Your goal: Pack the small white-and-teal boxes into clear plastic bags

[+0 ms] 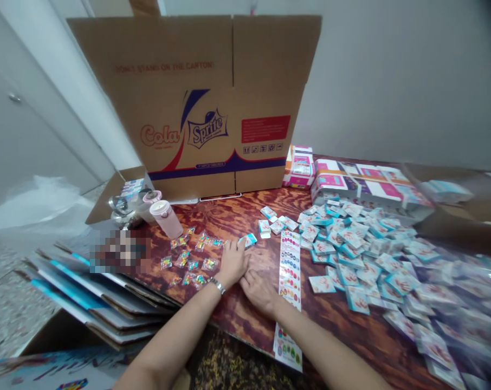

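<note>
My left hand (234, 261), with a bracelet at its wrist, is over the table, fingers bent down and together. Its fingertips close on the left end of a small white and blue box (249, 240). Right beside it rests my right hand (258, 290), its fingers curled in against the left one; whatever they hold is hidden. Left of my hands lie several clear packets of colorful candy (210, 264). To the right, a long strip of printed stickers (290, 265) runs toward the table's front edge, partly under my right forearm. A few small boxes (264, 227) lie beyond it.
A large pile of small boxes (353, 254) covers the right side of the table (156, 279). A tall carton (229, 97) stands at the back. Pink bottles (167, 219) stand at the left, near flattened cardboard (99, 295). Taped pink cartons (363, 181) line the back right.
</note>
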Demonstrator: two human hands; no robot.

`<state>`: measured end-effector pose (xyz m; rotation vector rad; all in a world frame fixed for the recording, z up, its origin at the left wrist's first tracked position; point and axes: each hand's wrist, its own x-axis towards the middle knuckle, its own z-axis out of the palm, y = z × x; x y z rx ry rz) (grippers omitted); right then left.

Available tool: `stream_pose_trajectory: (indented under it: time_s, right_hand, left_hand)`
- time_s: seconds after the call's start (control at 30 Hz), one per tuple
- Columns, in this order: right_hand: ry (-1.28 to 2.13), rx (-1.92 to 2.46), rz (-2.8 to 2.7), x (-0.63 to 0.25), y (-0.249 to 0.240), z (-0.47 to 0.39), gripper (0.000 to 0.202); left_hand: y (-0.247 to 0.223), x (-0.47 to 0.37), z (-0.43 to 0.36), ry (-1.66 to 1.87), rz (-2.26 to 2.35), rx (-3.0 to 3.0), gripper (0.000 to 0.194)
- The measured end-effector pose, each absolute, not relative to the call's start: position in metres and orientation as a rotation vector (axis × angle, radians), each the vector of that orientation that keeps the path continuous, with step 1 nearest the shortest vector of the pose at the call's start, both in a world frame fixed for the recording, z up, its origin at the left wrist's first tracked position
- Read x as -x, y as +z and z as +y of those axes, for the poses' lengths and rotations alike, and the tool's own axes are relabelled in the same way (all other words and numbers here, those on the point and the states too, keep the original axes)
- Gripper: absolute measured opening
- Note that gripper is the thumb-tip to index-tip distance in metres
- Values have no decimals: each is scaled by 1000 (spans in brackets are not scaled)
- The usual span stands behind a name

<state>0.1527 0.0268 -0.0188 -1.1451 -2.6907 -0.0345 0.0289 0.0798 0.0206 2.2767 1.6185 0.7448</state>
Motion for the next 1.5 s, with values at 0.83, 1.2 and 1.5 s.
stream_pose_trajectory:
  time_s: [0.83,1.2,1.5]
  right_hand:
    - [-294,1504,-2214,-216,71,5,20]
    - [730,1113,-2594,-253,115,10,9]
    - [1444,1171,-1939,-247,102,-1,30]
  left_hand:
    - [62,-81,-5,1193,763,-671,27]
    - [72,-45,6,639,808,-1088,29]
    - [72,-51,-3,501,706,-942,35]
